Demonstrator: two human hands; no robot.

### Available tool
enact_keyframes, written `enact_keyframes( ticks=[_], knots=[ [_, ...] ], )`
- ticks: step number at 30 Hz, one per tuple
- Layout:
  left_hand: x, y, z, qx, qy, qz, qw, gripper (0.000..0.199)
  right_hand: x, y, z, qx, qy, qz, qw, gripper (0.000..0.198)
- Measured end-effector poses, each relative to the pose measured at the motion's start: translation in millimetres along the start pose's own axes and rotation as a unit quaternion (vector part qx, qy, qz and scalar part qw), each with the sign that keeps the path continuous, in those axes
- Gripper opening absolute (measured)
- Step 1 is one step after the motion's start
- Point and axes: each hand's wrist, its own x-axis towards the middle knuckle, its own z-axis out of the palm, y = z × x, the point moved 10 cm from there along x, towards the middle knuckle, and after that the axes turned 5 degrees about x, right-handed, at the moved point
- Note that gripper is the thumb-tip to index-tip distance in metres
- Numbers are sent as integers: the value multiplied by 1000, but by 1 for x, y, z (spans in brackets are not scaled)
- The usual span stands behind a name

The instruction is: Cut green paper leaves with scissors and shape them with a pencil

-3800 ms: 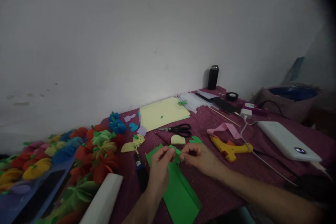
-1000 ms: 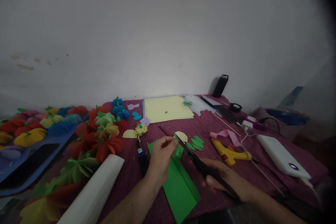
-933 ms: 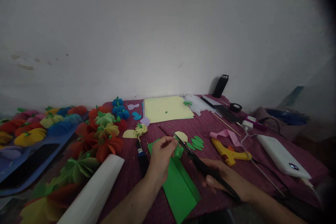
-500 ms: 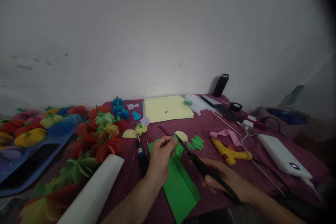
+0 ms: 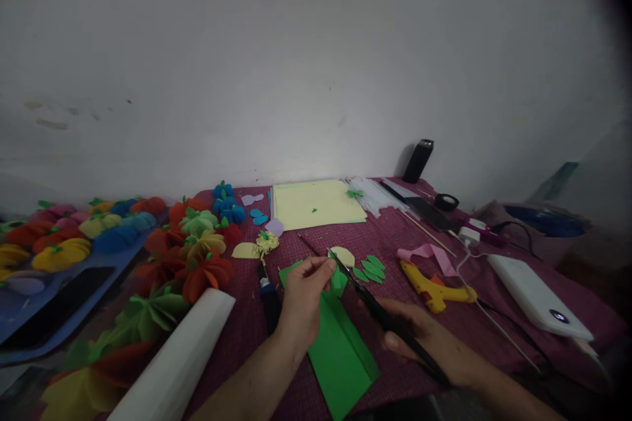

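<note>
My left hand [image 5: 307, 293] is closed in a pinch on a small piece of green paper [image 5: 338, 283], partly hidden behind the fingers. My right hand [image 5: 419, 329] grips black scissors [image 5: 382, 316], whose blades point up and left beside that piece. Whether the blades touch the paper I cannot make out. Under both hands lies a larger folded green sheet [image 5: 338, 362]. Several cut green paper leaves [image 5: 372, 268] rest just beyond the scissors, near a pale yellow half-round paper [image 5: 343, 256].
Colourful paper flowers [image 5: 197, 243] crowd the left side, with a white paper roll [image 5: 182, 362] in front. A yellow glue gun [image 5: 434, 288], pink ribbon [image 5: 429, 253] and white power bank [image 5: 540, 299] lie right. Pale yellow sheets [image 5: 316, 200] are at the back.
The whole view has shifted slightly. Both hands stay almost where they were, with the scissors still beside the pinched green paper.
</note>
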Motion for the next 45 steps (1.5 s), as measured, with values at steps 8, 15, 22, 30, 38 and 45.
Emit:
enact_keyframes(
  ticks=[8, 15, 22, 30, 38, 45],
  knots=[
    [0, -2, -1, -2, 10, -9, 1000, 25, 2, -7, 2, 1, -17, -16, 1000, 54],
    [-1, -2, 0, -15, 10, -9, 1000, 23, 2, -7, 2, 19, -12, -13, 1000, 53],
    [-2, 1, 1, -13, 9, -7, 1000, 20, 4, -12, 4, 38, -35, -22, 998, 50],
    [-1, 1, 2, -3, 1, -1, 1000, 21, 4, -15, -1, 22, -28, -16, 999, 49],
    [-1, 3, 1, 10, -4, 4, 1000, 25, 0, -6, -17, -12, 27, 4, 1000, 53],
    [-2, 0, 0, -19, 4, -24, 1000, 30, 12, -15, -48, 52, 167, -45, 984, 41]
  ],
)
